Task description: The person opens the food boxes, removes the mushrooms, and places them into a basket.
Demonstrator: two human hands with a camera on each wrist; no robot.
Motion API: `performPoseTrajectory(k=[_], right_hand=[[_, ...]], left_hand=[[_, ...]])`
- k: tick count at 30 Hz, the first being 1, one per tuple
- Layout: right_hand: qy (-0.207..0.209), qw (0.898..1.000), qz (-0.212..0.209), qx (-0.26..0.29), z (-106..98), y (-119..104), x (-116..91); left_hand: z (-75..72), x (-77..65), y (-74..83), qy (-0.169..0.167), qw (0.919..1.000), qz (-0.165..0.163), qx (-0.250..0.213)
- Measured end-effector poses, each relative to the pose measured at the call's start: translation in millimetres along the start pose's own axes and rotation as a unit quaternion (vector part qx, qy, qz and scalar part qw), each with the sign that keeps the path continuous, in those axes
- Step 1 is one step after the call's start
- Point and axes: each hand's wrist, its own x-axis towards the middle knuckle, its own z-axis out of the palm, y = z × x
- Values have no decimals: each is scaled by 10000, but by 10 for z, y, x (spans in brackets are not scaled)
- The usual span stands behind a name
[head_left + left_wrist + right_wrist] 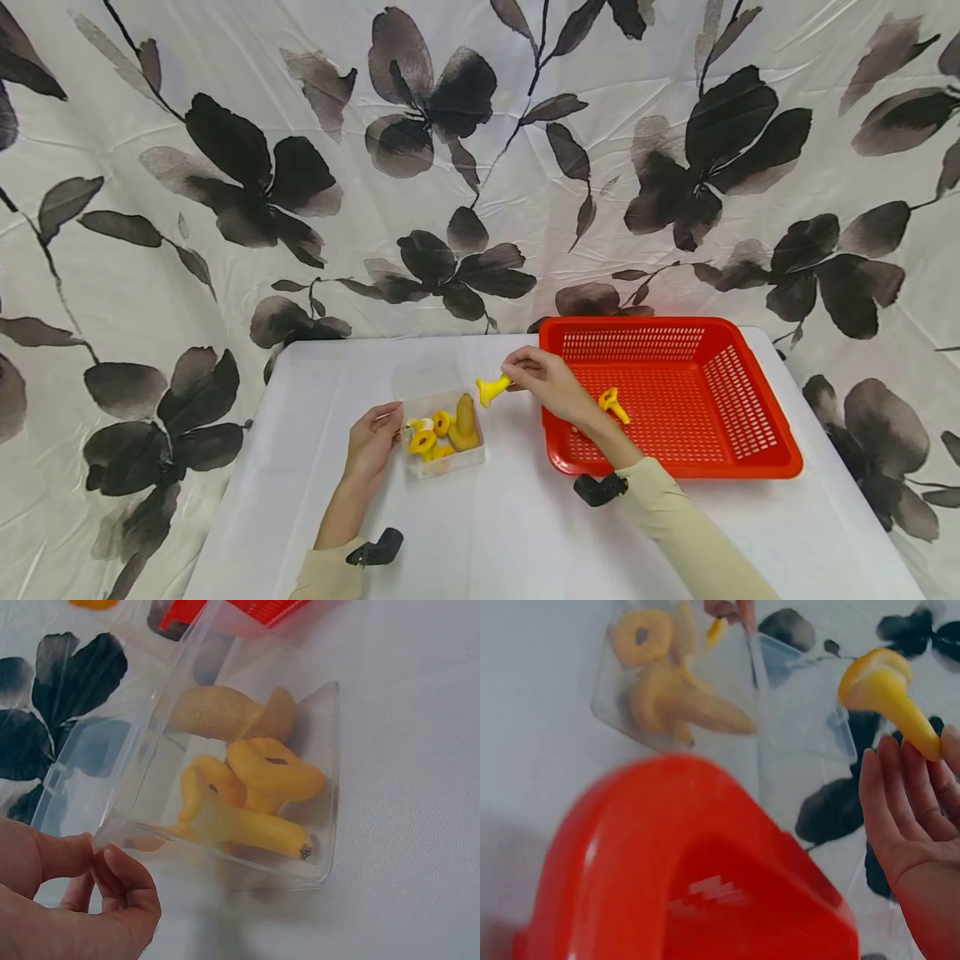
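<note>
My right hand (pixel 551 385) pinches a yellow trumpet-shaped mushroom (pixel 881 694) by its stem, cap pointing left. It holds the mushroom in the gap between a clear plastic box (pixel 450 463) and the red basket. With thumb and fingertips, my left hand (pixel 82 900) grips the edge of the box at its left side. Inside lie several yellow mushrooms (pixel 274 772) with hollow caps, and a larger brownish-yellow piece (pixel 467 421) at the right. The box's clear lid (pixel 94 750) hangs open on the far side.
The red perforated basket (pixel 776 450) stands on the right of the white-covered table (pixel 480 542), my right forearm crossing its near left corner. Another yellow mushroom (pixel 615 406) lies in it, partly beside the forearm. A flower-printed cloth (pixel 465 192) hangs behind the table.
</note>
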Motion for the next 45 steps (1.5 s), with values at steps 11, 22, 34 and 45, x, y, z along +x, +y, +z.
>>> performPoseTrajectory(k=[11, 22, 34, 45], right_hand=[[711, 9973, 93, 124, -597, 97, -278], [1150, 9912, 259, -596, -1144, 301, -641], [1146, 9792, 594, -1566, -1449, 549, -998], [180, 9498, 834, -3009, -1431, 727, -984]], left_hand=[[-9, -14, -15, -64, 10000, 47, -30], [-15, -20, -8, -93, 10000, 15, 14], [-20, -5, -11, -110, 9999, 7, 15], [-17, 4, -8, -59, 10000, -53, -16]])
